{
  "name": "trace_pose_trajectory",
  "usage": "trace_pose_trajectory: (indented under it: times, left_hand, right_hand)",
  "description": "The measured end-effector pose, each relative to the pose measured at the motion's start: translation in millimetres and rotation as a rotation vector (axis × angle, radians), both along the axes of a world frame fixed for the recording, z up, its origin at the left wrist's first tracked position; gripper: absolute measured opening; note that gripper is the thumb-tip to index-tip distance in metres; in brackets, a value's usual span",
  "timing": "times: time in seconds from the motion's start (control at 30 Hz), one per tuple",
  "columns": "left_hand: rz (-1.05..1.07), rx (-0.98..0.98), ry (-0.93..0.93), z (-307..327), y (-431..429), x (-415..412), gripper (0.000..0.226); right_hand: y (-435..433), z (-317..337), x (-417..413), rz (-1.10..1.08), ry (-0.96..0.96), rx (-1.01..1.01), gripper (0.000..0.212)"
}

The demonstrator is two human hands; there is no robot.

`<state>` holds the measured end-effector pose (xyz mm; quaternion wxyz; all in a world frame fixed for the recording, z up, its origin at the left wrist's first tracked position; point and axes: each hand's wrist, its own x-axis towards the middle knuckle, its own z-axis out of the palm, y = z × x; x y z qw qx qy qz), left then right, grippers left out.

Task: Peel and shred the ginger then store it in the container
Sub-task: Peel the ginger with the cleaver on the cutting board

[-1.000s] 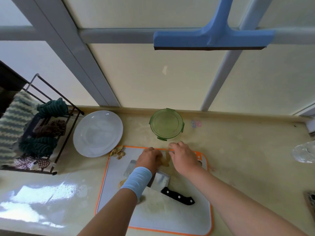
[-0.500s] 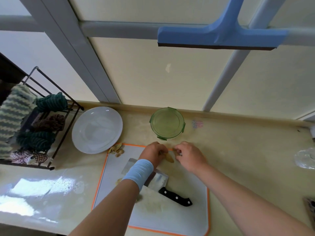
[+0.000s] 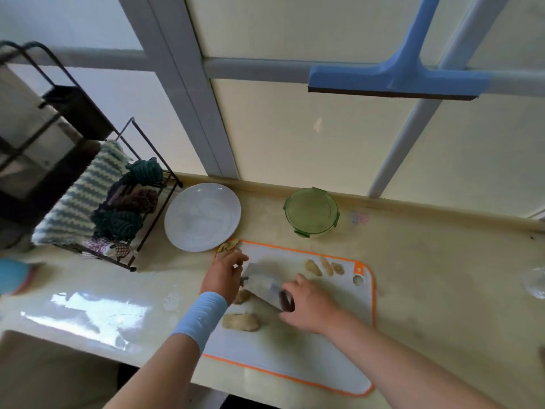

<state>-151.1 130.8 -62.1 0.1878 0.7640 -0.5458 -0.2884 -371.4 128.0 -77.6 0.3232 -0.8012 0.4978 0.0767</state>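
Note:
A white cutting board (image 3: 324, 349) with an orange rim lies on the counter. My right hand (image 3: 309, 305) grips the dark handle of a cleaver (image 3: 262, 281), whose blade is lifted and tilted over the board's left part. My left hand (image 3: 224, 276) is at the board's left edge with its fingers loosely bent beside the blade's far end. A large ginger piece (image 3: 241, 321) lies just below the blade, a smaller one (image 3: 243, 296) sits under it. Three peeled ginger pieces (image 3: 323, 266) lie at the board's far right. The green lidded container (image 3: 311, 212) stands behind the board.
A white plate (image 3: 202, 216) sits left of the container, with ginger peels (image 3: 228, 246) by its near edge. A black wire rack (image 3: 118, 208) with cloths stands at the left. A clear glass object (image 3: 535, 283) is at the right edge. A blue squeegee (image 3: 395, 81) hangs on the window.
Both hands left the ginger at the board's far edge. My right hand took the cleaver's handle and lifted it. My left hand moved left. The camera view shifted.

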Motion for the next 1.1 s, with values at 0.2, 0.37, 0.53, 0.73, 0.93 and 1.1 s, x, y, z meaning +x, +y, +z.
trace_pose_trajectory:
  times: [0.2,0.37,0.53,0.73,0.93,1.1]
  left_hand:
    - [0.017,0.129,0.010,-8.7,67.2,21.0,0.010]
    - [-0.262,0.073,-0.149,-16.5,91.4,22.0,0.076]
    - [-0.320,0.084,-0.135,-12.4,89.6,31.4,0.089]
    - [-0.069,0.049,-0.016,-17.1,82.4,56.3,0.017]
    - [-0.336,0.135,-0.048,-29.9,84.1,56.7,0.044]
    - [-0.495,0.121,-0.090,-45.6,75.8,54.8,0.042]
  right_hand:
    - [22.6,-9.8,7.8,-0.080,0.055,-0.099,0.023]
    - [25.5,-12.6,-0.4,-0.175,0.068,-0.072,0.026]
    - [17.7,3.3,27.4,-0.042,0.195,-0.239,0.040]
    - [7.5,1.2,88.3,0.119,0.032,-0.181,0.044]
    - [6.3,-13.8,105.9,0.098,0.073,-0.203,0.023]
    - [9.0,-12.7,92.4,-0.011,0.068,-0.168,0.020]
